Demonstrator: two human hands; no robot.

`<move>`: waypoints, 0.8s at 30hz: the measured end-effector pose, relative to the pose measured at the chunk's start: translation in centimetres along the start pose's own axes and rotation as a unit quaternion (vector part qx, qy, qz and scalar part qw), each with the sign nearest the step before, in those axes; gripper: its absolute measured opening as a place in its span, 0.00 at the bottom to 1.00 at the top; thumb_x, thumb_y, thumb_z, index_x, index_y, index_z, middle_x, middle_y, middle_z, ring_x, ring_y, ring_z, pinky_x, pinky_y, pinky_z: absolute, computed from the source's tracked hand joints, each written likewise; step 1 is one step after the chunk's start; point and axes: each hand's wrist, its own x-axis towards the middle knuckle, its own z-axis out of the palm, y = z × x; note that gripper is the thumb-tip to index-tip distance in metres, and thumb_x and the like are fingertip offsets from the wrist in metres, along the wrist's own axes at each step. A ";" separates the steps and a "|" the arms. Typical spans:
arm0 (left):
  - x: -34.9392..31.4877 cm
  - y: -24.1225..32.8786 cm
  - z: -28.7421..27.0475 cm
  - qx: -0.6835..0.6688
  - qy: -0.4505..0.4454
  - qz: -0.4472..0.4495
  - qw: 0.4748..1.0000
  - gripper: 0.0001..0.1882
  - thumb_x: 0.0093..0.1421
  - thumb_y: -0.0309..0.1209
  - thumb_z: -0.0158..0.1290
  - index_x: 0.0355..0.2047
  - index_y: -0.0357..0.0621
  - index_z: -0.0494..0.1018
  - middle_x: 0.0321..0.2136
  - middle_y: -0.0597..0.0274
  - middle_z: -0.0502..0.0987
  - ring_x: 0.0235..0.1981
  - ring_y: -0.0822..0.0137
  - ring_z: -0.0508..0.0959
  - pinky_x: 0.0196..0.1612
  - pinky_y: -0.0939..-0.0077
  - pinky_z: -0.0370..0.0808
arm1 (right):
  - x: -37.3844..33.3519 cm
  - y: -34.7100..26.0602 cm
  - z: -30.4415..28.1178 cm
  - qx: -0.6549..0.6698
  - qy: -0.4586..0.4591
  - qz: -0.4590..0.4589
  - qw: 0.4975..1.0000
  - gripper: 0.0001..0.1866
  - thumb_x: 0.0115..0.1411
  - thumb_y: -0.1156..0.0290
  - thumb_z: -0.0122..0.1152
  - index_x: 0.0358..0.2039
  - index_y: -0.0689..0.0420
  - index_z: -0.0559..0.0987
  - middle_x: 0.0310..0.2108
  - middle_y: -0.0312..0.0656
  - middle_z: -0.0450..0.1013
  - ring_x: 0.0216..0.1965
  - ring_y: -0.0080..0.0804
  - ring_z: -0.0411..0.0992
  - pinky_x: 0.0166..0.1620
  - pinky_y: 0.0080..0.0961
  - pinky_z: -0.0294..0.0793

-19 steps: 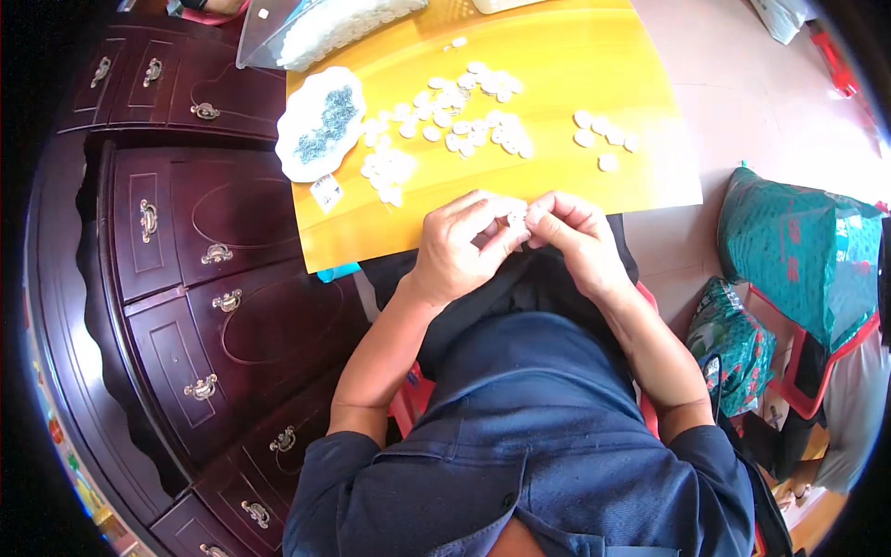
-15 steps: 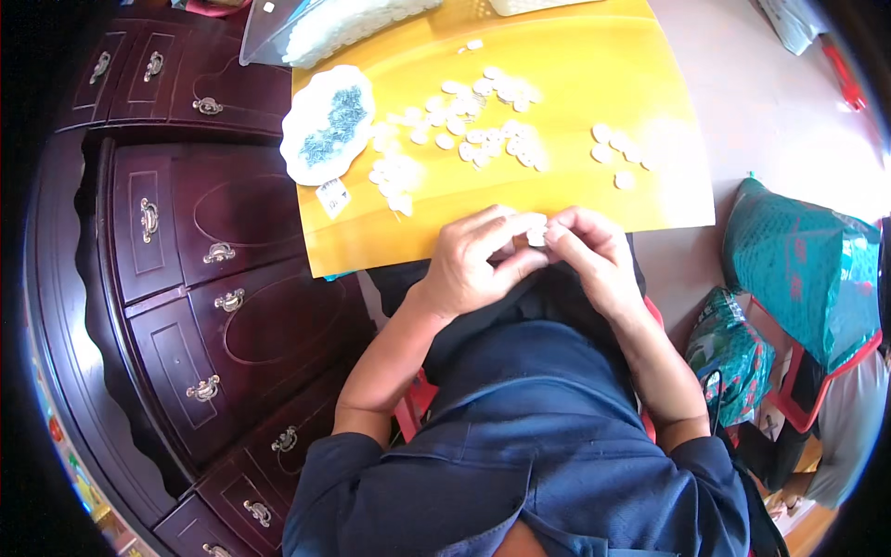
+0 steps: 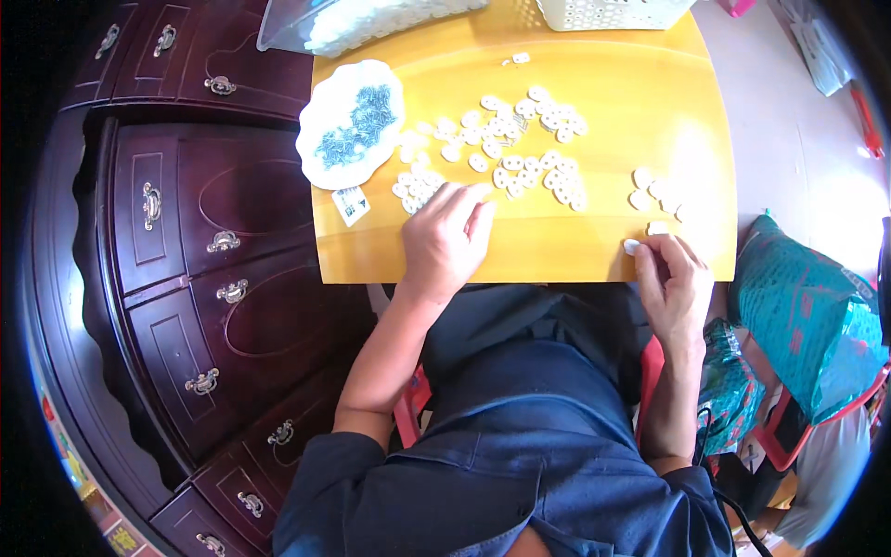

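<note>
My right hand (image 3: 676, 278) is at the near right of the yellow tabletop (image 3: 594, 251), closed in a pinch. A small white oval piece (image 3: 631, 247) shows at its thumb and fingertip. Beside those fingers lies another white piece (image 3: 658, 227). My left hand (image 3: 448, 239) hovers at the near middle, fingers bent and thumb apart from the forefinger, with nothing visible between them. It is right by a cluster of white oval pieces (image 3: 416, 188), which it partly covers. Farther in, white pieces with two dark holes (image 3: 561, 179) lie in loose groups.
A white scalloped dish (image 3: 325, 111) holds many small dark metal bits. Next to it lies a printed card (image 3: 351, 206). A clear bin (image 3: 288, 28) of white pieces and a white basket (image 3: 617, 14) stand behind. Dark drawers (image 3: 213, 195) flank the left; a teal bag (image 3: 807, 316) the right.
My hands were together over the table's near edge, handling a small white piece. They have parted: the left toward the white cluster, the right outward with a piece. The view has shifted slightly.
</note>
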 end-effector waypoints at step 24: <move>2.4 0.2 0.5 0.075 -0.010 0.032 0.997 0.15 0.60 0.23 0.57 0.47 0.44 0.82 0.29 0.58 0.79 0.27 0.56 0.81 0.30 0.63 0.79 | 0.2 -1.9 2.2 0.052 0.092 -0.047 0.993 0.05 0.61 0.76 0.68 0.31 0.60 0.79 0.23 0.40 0.73 0.20 0.28 0.73 0.26 0.24 0.72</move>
